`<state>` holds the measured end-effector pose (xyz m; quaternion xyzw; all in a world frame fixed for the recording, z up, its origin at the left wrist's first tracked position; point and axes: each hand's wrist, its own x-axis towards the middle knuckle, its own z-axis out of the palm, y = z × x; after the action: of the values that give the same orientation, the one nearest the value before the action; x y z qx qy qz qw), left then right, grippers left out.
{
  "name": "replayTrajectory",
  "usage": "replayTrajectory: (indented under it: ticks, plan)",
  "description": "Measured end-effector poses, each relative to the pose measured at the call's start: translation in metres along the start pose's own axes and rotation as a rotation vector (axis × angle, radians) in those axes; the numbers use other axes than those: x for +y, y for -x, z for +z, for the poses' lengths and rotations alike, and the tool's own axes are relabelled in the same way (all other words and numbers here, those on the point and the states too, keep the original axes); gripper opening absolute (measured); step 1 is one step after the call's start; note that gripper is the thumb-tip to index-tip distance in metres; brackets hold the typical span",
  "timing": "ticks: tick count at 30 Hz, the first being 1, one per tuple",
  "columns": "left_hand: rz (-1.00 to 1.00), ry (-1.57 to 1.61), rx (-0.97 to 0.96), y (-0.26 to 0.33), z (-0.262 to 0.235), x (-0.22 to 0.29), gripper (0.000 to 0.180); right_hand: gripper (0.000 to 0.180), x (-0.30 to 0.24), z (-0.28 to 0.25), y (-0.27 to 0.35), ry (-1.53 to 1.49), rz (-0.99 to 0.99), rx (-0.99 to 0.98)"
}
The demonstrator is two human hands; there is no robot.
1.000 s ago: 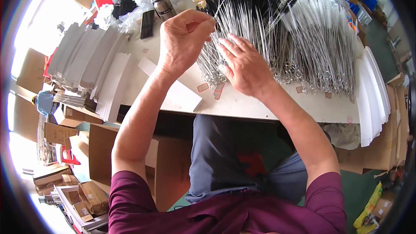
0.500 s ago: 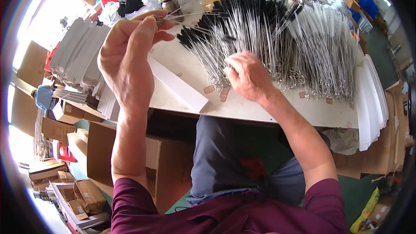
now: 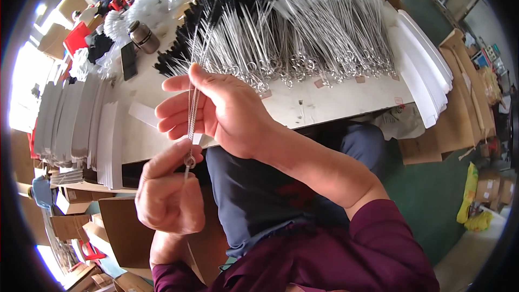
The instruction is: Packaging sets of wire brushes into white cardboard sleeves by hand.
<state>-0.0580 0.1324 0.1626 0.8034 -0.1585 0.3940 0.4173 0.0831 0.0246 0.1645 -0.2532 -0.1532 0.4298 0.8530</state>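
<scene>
Wire brushes (image 3: 192,111) with thin twisted metal stems and ring ends stand upright in front of me as a slim bunch. My left hand (image 3: 172,192) is closed at their lower ends, pinching them by the rings between thumb and fingers. Above it, my right hand (image 3: 232,111) has the stems between its thumb and its fingers, which lie behind them. How many brushes are in the bunch I cannot tell. Beyond the hands lies a wide pile of like brushes, black-bristled ones (image 3: 216,8) on the left and white-bristled ones (image 3: 330,16) on the right, rings toward me.
Folded white card sleeves (image 3: 75,121) are stacked at the table's left, more white card (image 3: 421,65) at its right end. A metal jar (image 3: 143,37) and a dark phone (image 3: 128,60) stand and lie at the back left. An open carton (image 3: 127,232) is below the table edge.
My right hand has left the pile and come to the brushes in my left hand. My left hand has come down and nearer to me. The view has turned to the right.
</scene>
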Motion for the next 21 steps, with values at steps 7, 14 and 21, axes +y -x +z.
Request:
replayTrajectory:
  ticks: [7, 14, 21]
  plan:
    - [0.067, -0.158, -0.053, 0.029, 0.045, -0.018, 0.02, 0.04, -0.007, -0.033, 0.021, 0.069, -0.286, 0.066]
    - [-0.051, -0.042, -0.425, 0.046, 0.104, -0.034, 0.035, 0.037, -0.03, -0.108, 0.059, 0.34, -0.498, 0.425]
    - [-0.362, 0.119, -0.459, 0.018, 0.176, -0.071, 0.012, 0.035, -0.081, -0.212, 0.129, 0.75, -0.719, 0.908]
